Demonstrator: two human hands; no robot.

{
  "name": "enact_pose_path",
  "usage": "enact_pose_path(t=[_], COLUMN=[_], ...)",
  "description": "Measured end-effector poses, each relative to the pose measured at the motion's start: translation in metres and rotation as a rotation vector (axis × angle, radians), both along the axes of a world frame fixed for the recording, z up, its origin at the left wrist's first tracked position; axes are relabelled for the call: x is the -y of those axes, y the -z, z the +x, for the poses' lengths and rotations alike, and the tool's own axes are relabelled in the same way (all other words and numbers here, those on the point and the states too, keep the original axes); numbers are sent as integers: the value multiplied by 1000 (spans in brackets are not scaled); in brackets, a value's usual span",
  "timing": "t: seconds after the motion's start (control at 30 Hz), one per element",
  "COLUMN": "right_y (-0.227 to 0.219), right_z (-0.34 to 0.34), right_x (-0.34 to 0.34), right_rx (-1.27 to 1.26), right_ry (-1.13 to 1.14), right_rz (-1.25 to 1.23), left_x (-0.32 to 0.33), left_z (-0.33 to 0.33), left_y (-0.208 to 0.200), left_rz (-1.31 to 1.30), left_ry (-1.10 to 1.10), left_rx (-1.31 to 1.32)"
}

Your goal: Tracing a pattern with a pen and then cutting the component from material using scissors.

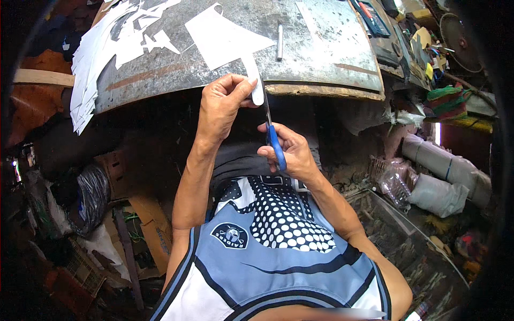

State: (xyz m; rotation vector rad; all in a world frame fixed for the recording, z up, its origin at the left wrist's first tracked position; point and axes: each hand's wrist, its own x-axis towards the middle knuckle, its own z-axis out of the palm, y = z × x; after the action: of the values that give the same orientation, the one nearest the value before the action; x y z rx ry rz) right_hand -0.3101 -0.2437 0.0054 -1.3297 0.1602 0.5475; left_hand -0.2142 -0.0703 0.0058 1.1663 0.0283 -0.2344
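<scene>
My left hand [225, 101] pinches a narrow, round-ended strip of white paper [251, 69] between thumb and fingers, at the table's near edge. The strip reaches up to a larger cut white sheet [227, 37] on the metal tabletop; whether the two are joined I cannot tell. My right hand [292, 152] grips the blue handles of a pair of scissors [276, 145]. Their dark blades point away from me, along the right side of the strip. The blades look nearly closed, seen edge-on. Beyond them a short metal rod [280, 43] lies on the table.
White paper scraps [120, 40] heap over the table's [176, 75] left side and hang off its edge. Another white strip [310, 21] lies at the far right. Tools and a round blade-like disc [460, 43] crowd the right. Wrapped rolls [447, 166] and cardboard [152, 227] lie below.
</scene>
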Motion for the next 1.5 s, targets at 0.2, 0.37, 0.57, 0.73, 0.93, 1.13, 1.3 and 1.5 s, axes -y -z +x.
enact_pose_path(t=[0.2,0.37,0.57,0.73,0.93,1.13,1.3,1.5], right_y=[-1,1,-3,-11,-15,-12,-10,-5], right_z=[-1,0,12,32,34,20,13,2], right_x=[0,1,0,-8,-14,-15,-14,-13], right_rx=[-29,-63,100,192,223,185,165,153], right_ry=[-8,14,210,289,291,268,248,221], right_rz=[-16,30,101,85,62,30,5,2], left_x=[0,-1,-1,6,9,6,-2,-9], left_z=[-1,-2,-6,-17,-29,-13,-6,-6], left_y=[2,5,5,7,13,7,7,5], left_rz=[15,12,31,-44,-85,-55,-7,14], left_ry=[7,10,48,23,14,-25,-50,-34], left_rx=[-6,-6,-19,-19,-61,-70,-45,-34])
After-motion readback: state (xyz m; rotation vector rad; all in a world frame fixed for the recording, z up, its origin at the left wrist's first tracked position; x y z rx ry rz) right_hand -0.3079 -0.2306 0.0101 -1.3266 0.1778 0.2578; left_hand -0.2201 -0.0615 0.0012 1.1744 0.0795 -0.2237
